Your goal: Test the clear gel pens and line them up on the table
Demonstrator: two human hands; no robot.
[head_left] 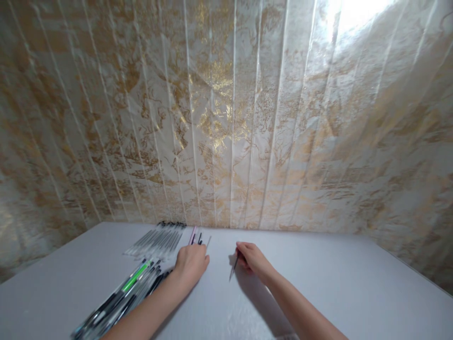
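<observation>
Smooth white tabletop [318,283] meets shiny gold-and-white pleated sheeting [219,118]; glare, upper right. Right hand [252,257] pinches thin dark stick [233,270] near table's middle, upper end hidden in fingers. Left hand [191,259] covers near end of slim pink stick [193,234]; cannot tell whether gripping. Left forearm partly hides blurred heap of black, clear, green pens [135,276]. Lower edge crops both forearms.
</observation>
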